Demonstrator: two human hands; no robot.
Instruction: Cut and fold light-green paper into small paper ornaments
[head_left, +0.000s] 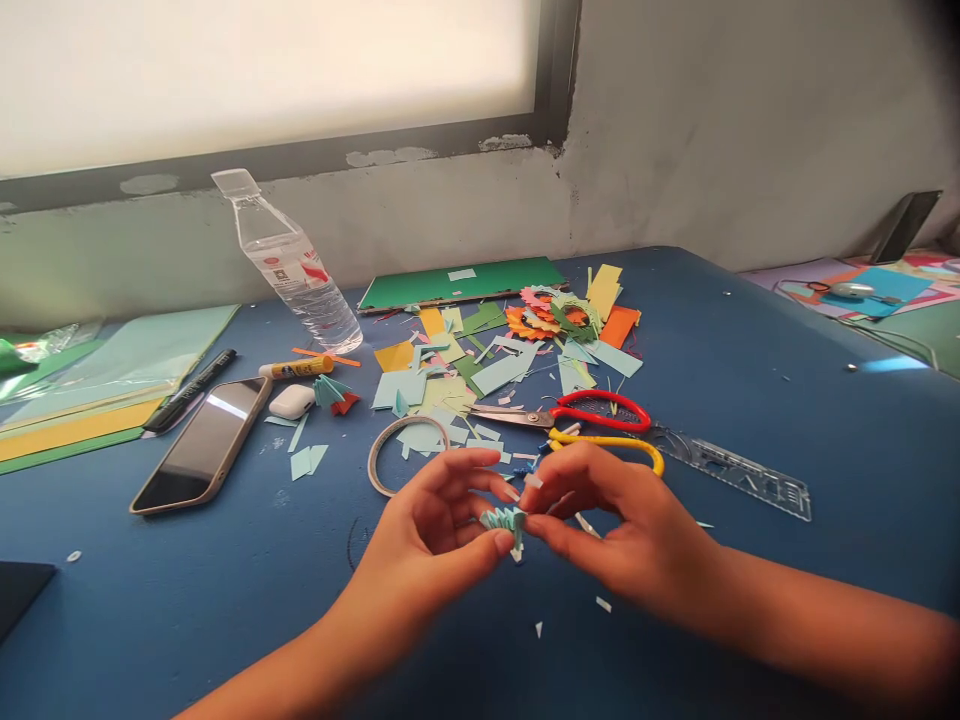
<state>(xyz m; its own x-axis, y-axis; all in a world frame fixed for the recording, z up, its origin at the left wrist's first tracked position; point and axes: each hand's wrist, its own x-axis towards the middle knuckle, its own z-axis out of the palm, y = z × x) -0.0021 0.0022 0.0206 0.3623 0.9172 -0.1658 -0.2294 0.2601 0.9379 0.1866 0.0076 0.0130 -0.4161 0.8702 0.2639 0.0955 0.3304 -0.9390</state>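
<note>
A small light-blue pleated paper strip (501, 519) is held between my two hands, low over the front of the table. My left hand (442, 530) pinches its left side between thumb and fingers. At its right end, the thumb and forefinger of my right hand (622, 520) close on the same folded paper. Just behind my hands lie scissors (551, 417) with one red and one yellow handle, blades pointing left. A tape roll (375, 455) rests flat behind my left hand, partly covered by it. A clear plastic ruler (742, 475) lies to the right.
Paper scraps (510, 368) in several colours cover the middle. Around them are a water bottle (300, 280), a green board (465, 283), paper rings (551, 315), a glue stick (296, 368), a phone (206, 445), a white case (292, 402), a marker (191, 390) and paper sheets (120, 365).
</note>
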